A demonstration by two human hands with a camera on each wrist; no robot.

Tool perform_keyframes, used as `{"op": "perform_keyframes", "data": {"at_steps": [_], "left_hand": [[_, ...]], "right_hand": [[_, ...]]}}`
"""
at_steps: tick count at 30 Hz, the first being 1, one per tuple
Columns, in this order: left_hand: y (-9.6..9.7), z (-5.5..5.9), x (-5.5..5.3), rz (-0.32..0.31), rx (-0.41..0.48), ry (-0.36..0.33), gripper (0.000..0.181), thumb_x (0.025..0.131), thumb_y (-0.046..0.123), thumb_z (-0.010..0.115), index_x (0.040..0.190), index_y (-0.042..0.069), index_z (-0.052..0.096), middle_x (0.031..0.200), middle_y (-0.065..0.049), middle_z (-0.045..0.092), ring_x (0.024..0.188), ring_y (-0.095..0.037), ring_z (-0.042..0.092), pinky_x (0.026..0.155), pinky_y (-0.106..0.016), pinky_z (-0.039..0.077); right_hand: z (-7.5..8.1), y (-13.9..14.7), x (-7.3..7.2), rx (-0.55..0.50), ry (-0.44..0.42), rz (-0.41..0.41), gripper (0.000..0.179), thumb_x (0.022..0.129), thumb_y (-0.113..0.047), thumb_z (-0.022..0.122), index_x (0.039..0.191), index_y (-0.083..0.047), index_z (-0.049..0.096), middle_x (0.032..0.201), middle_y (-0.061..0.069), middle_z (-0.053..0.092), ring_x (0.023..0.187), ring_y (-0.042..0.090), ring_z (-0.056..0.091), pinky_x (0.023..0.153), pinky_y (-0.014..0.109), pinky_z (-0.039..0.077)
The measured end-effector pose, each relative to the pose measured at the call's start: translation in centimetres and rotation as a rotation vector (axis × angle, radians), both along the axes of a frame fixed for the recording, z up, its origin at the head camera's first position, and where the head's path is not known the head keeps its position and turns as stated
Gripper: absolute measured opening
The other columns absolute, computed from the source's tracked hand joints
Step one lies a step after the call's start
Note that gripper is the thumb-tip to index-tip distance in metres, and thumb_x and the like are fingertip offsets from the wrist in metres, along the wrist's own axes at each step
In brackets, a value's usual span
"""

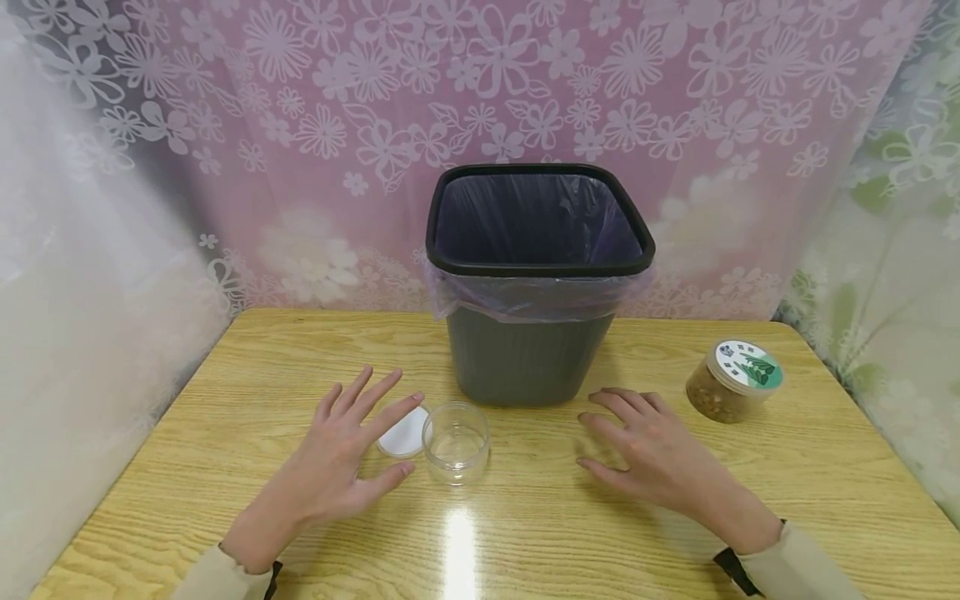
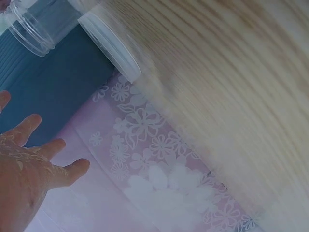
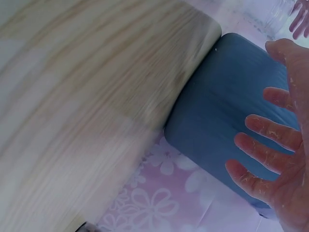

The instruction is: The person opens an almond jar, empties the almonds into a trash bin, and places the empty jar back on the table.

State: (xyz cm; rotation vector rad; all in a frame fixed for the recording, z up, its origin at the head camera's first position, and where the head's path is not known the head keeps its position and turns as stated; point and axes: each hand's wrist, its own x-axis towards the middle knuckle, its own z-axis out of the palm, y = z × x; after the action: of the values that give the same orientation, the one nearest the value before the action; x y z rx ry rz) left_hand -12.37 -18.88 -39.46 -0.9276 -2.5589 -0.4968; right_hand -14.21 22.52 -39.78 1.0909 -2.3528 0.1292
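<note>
My left hand [image 1: 337, 458] hovers with fingers spread beside a clear, round plastic jar [image 1: 456, 454] that has no lid on it. Just left of that jar lies a white disc-shaped lid [image 1: 405, 435], partly behind my index finger. My right hand [image 1: 660, 458] is held over the table with loosely bent fingers and nothing in them, between the bin and a lidded jar. That lidded jar [image 1: 720, 396] holds brown contents and has a white and green label on top. Pale flaky bits cling to the right fingers [image 3: 270, 133] and the left hand [image 2: 24, 166].
A dark grey trash bin [image 1: 528, 358] with a black rim and a purple liner bag [image 1: 517, 308] stands at the back middle. Everything sits on a wood-grain table [image 1: 247, 375]. Flowered curtain sheets [image 1: 322, 167] hang behind and at the sides.
</note>
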Motion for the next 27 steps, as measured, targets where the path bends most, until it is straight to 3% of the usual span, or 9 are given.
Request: {"op": "perform_keyframes", "data": {"at_steps": [9,27], "left_hand": [[0.4,-0.1,0.0,-0.01,-0.008,0.016,0.072,0.09,0.047,0.071,0.155,0.032,0.045,0.165,-0.006,0.036,0.149,-0.049,0.033,0.105,-0.079,0.034],[1.6,-0.1,0.0,-0.051,-0.022,0.008,0.069,0.093,0.05,0.066,0.155,0.031,0.045,0.166,-0.007,0.035,0.151,-0.048,0.031,0.108,-0.077,0.032]], "right_hand": [[0.4,1.0,-0.3,-0.042,0.035,-0.017,0.059,0.103,-0.062,0.036,0.112,-0.014,0.07,0.117,0.012,0.069,0.106,0.032,0.067,0.074,0.051,0.055],[1.2,3.5,-1.4,-0.08,0.043,-0.114,0.07,0.101,-0.069,0.036,0.117,-0.011,0.071,0.119,0.018,0.069,0.103,0.039,0.068,0.072,0.056,0.055]]}}
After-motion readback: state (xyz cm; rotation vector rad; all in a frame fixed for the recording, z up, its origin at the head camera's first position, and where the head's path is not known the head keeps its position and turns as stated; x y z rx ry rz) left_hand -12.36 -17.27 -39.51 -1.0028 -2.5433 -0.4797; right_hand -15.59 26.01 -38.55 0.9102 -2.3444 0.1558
